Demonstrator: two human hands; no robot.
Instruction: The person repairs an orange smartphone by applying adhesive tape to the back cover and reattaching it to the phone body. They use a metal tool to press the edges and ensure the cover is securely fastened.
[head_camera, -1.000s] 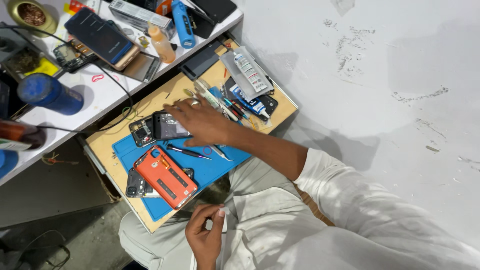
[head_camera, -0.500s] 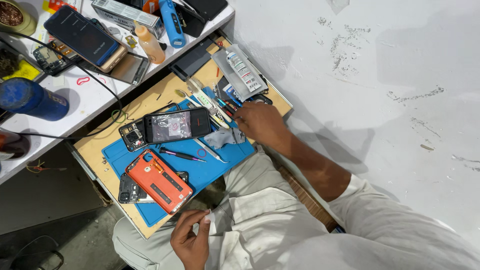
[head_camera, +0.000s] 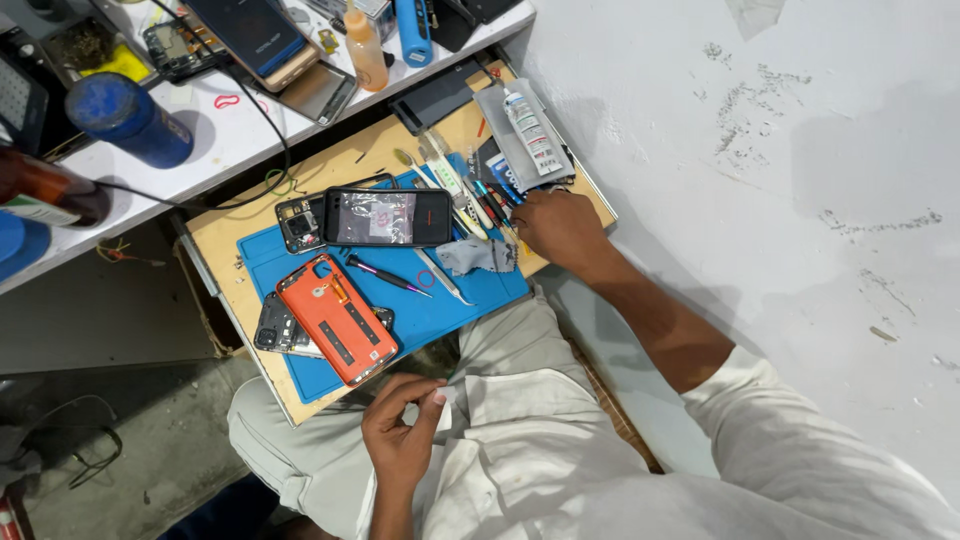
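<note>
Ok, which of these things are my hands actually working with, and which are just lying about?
In hand:
- small white piece, pinched in the left hand
- tool bundle, at the fingertips of the right hand

Lying about:
- orange phone
- black phone
- tweezers
- grey cloth
- glue tube

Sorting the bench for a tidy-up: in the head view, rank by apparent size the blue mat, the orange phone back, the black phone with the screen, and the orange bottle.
1. blue mat
2. black phone and orange phone back: look alike, not ranked.
3. orange bottle
</note>
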